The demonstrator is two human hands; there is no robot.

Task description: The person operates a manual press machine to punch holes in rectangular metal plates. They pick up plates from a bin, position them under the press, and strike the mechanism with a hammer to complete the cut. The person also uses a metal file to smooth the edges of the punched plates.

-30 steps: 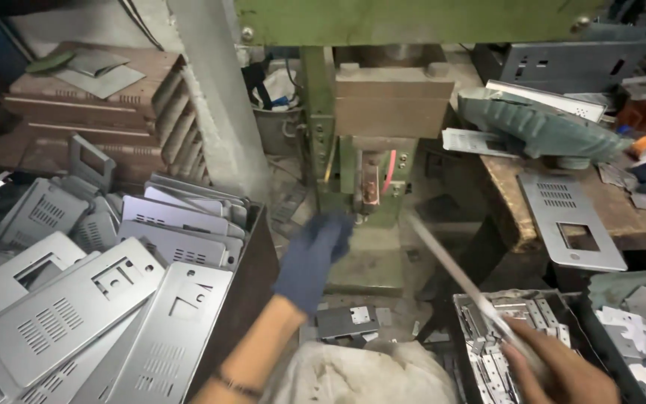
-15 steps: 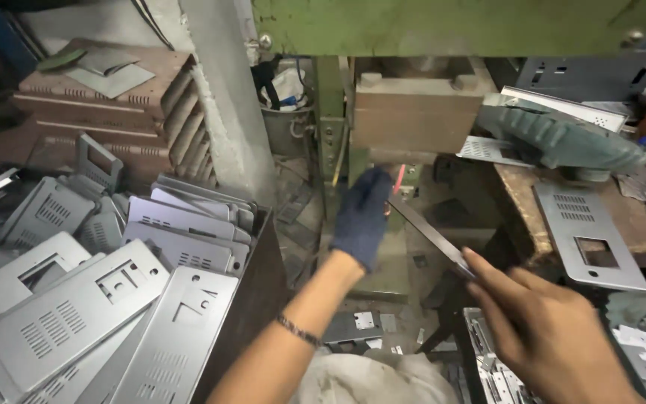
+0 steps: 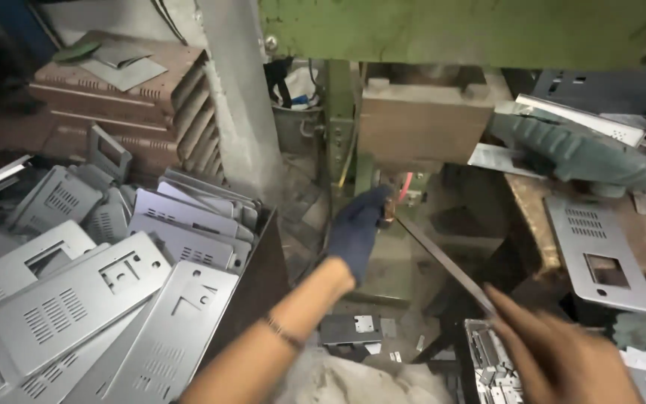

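Glove on my left hand [image 3: 358, 228], dark blue, arm stretched forward toward the green press frame [image 3: 472, 30]. Fingers curl in at the small fitting [image 3: 392, 206] under the brown die block [image 3: 424, 123]; whether they pinch anything there I cannot tell, since the glove hides the fingertips.

My right hand [image 3: 562, 355] is bare, low at the right edge of view, and blurred. It grasps the near end of a long thin metal rod [image 3: 443, 262]. The rod slants up and left, and its far tip sits just beside my gloved fingers at the fitting.

To my left, a heap of grey stamped metal panels [image 3: 76, 299] with louvre slots and square cut-outs, piled loosely against a dark bin wall [image 3: 263, 277]. Behind them a stack of brown trays [image 3: 128, 105].

On the worn wooden bench [image 3: 644, 239] to the right lies one more panel with a rectangular window [image 3: 600, 254]. Above it, another person's arm in a teal ribbed sleeve [image 3: 577, 150] rests over thin sheet pieces.

Near my right hand, a crate of small metal parts [image 3: 487, 359]. On the floor between my arms, a small flat stamped piece [image 3: 353, 329].
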